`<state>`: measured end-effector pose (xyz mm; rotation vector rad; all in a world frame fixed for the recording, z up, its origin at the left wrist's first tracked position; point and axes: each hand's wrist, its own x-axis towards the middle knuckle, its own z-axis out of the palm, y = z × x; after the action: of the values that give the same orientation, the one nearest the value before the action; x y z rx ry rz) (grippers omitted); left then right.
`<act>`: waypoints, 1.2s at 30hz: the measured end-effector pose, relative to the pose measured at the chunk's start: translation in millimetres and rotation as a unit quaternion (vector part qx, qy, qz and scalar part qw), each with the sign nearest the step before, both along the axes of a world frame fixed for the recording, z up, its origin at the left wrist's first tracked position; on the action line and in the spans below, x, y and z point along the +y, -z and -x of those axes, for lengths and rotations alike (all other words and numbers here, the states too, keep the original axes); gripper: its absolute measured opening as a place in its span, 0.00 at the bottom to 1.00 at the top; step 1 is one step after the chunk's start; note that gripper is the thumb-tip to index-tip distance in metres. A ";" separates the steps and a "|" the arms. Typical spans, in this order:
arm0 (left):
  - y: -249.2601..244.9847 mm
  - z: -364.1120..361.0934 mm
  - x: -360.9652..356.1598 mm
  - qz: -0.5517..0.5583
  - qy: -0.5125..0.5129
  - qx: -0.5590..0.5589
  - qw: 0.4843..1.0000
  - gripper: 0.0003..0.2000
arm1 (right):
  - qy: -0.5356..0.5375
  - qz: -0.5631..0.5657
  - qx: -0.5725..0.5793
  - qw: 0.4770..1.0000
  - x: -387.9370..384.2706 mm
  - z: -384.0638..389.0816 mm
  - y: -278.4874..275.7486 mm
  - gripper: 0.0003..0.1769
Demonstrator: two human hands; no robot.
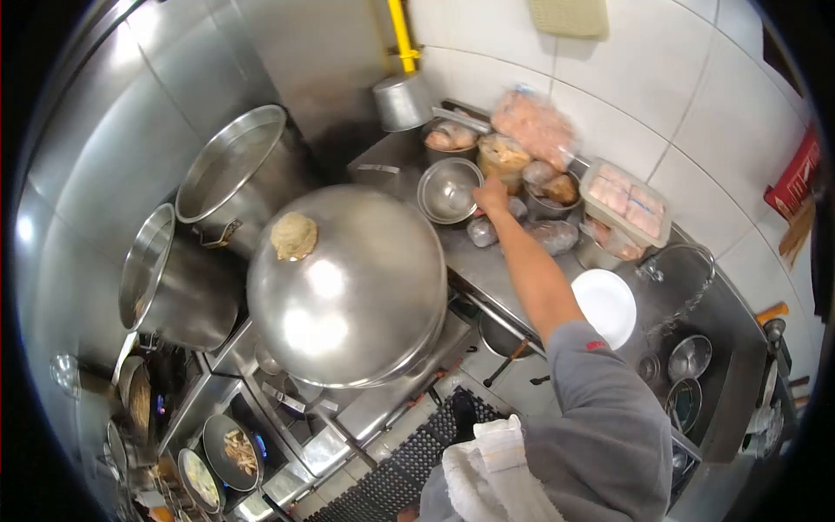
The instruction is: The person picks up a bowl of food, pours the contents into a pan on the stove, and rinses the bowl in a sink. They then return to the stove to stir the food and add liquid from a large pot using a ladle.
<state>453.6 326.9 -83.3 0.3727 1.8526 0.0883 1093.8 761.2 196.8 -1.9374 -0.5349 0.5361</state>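
Above the worktop [491, 271], the right hand [491, 197] grasps a metal bowl [445, 191] by its rim; the left's grip I cannot tell.

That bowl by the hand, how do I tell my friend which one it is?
Start at the huge shiny metal dome. Go right from its top to the small round metal bowl, with the person's right hand at its rim. The containers just behind hold food, but this bowl looks empty, so you see its shiny inside.
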 end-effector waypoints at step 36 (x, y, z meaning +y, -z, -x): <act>-7.6 -87.9 -23.2 -0.040 0.307 -0.011 0.951 0.08 | 0.300 -0.048 -0.200 0.931 -589.2 -113.7 96.8 0.09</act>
<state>541.5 303.7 -75.7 0.9818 1.6390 -0.2579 1207.5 172.0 100.0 -1.9909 -0.1845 -0.2781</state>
